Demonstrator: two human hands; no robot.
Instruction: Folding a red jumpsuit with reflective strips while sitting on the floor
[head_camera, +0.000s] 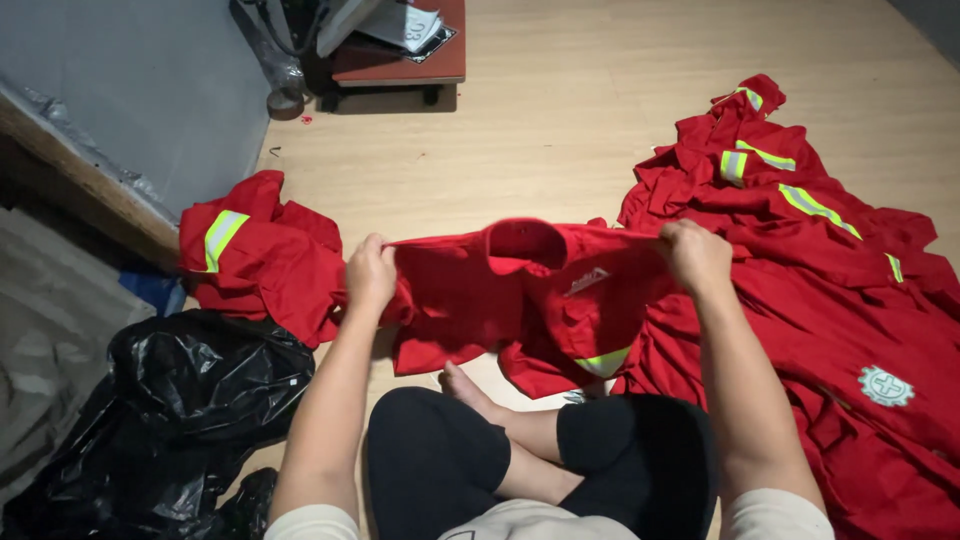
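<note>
Legs: the person sits cross-legged on the floor (560, 110) at 6 o'clock, in black shorts, one bare foot (462, 385) tucked under the cloth.
Left hand (369, 272): closed in a fist on the left shoulder of the red work shirt (500, 300), at about 9 o'clock from the collar.
Right hand (694, 254): closed likewise on the right shoulder, at 3 o'clock; the two hands hold the shirt stretched flat between them, seemingly to keep it taut and square.
Red work shirt: spread just above the knees, collar (524, 240) open and facing up, soft matte woven cloth, a yellow-and-grey reflective strip (603, 362) low at 5 o'clock.
Black plastic bag (170, 420): glossy, crumpled, at 8 o'clock beside the left arm.
Folded shirt (255, 255): same red cloth, reflective band showing, lying at 10 o'clock, just beside the left hand.
Pile of red garments (830, 300): loose and rumpled from 1 to 4 o'clock, touching the held shirt.
Floor: pale wood-grain boards.
Low stool (400, 62): dark reddish top, at 12 o'clock, well apart.
</note>
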